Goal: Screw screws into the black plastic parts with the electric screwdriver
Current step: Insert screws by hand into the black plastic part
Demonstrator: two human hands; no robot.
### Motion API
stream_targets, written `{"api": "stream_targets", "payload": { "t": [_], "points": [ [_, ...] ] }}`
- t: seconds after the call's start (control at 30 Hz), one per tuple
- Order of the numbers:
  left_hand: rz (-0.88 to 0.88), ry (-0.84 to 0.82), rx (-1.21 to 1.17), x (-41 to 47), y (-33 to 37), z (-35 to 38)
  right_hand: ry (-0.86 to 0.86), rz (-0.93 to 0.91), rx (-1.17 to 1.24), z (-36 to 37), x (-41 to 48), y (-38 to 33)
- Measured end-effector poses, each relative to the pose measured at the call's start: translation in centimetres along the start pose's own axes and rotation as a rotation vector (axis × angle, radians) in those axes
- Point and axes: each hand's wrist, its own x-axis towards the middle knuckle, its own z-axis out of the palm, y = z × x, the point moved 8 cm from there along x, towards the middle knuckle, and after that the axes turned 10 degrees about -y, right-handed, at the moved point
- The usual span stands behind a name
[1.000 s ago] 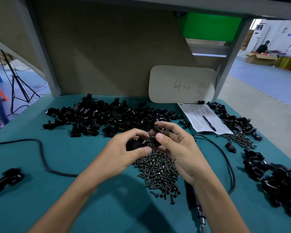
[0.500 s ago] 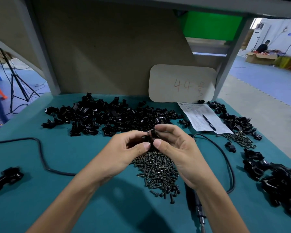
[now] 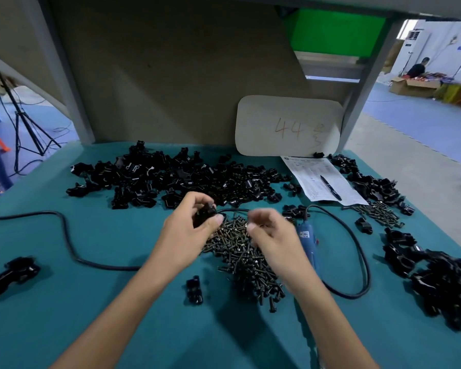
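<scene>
Head view, first speaker: "What is each hand doing over the teal table mat (image 3: 64,328)?"

Second speaker: "The left hand (image 3: 189,230) grips a small black plastic part (image 3: 205,212) between thumb and fingers, raised just above the far edge of the heap of dark metal screws (image 3: 240,251). The right hand (image 3: 270,235) is blurred over the same heap, fingers curled and pinched narrow; whether a screw sits between them cannot be told."

First: "And the driver?"

Second: "The blue electric screwdriver (image 3: 308,242) lies on the mat just right of the right hand, its black cable (image 3: 357,249) looping round it."

First: "Other parts?"

Second: "A large pile of black plastic parts (image 3: 171,179) sits beyond the hands. One single black part (image 3: 194,290) lies near the screws, between the forearms."
</scene>
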Motion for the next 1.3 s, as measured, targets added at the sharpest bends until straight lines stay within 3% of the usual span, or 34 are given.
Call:
{"api": "stream_targets", "payload": {
  "t": [0.1,0.17,0.3,0.43,0.5,0.67,0.9,1.07,1.3],
  "points": [
    [-0.072,0.007,-0.018,-0.3,-2.6,-0.9,-0.315,0.024,-0.392,2.7,-1.5,2.3],
    [-0.106,0.025,-0.037,-0.3,-3.5,-1.6,-0.446,-0.014,-0.495,5.2,-2.7,2.8],
    [-0.121,0.045,-0.076,0.5,-4.3,-2.0,-0.526,-0.174,-0.692,11.3,-3.7,2.4],
    [-0.084,0.057,-0.118,0.9,-4.2,-2.0,-0.473,-0.213,-0.887,13.6,-3.1,2.9],
    [-0.066,0.073,-0.143,0.9,-4.2,-2.4,-0.432,-0.173,-0.798,12.8,-2.4,3.0],
    [-0.014,0.079,-0.132,0.8,-2.9,-3.9,-0.228,-0.051,-0.256,5.6,-1.1,0.9],
    [0.062,-0.072,0.096,0.4,1.3,-1.8,-0.298,-0.078,0.381,2.0,-0.8,-2.9],
    [0.109,-0.208,0.280,-1.0,3.5,1.3,-0.293,-0.132,0.534,1.3,-0.6,-4.4],
    [0.114,-0.235,0.130,-1.4,3.8,2.4,-0.183,-0.183,0.469,1.2,-0.4,-4.8]
  ]
}}
